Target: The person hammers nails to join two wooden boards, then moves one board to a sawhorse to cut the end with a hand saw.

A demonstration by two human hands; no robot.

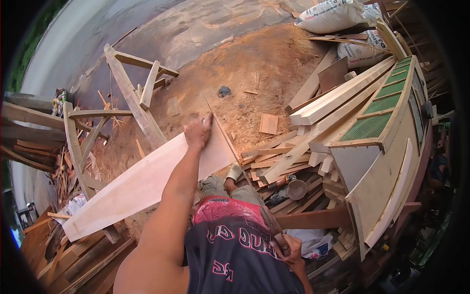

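A long pale wooden board (132, 188) slants from the lower left up to the middle. My left hand (198, 131) is closed at its far edge, close to its right end. Low at my right side, my right hand (293, 251) is wrapped round the handle of a handsaw (226, 136). The long thin blade runs up and away along the board's right end, its tip beyond the far edge. Whether the teeth are inside the wood I cannot make out. My torso and arm hide part of the board and saw.
Wooden trestles (139, 100) stand to the left. On the right are stacked timber offcuts (289, 159), long beams (338, 100) and a wooden frame with green mesh (377, 115). Printed sacks (330, 17) lie at the back right. Sawdust covers the ground (264, 59).
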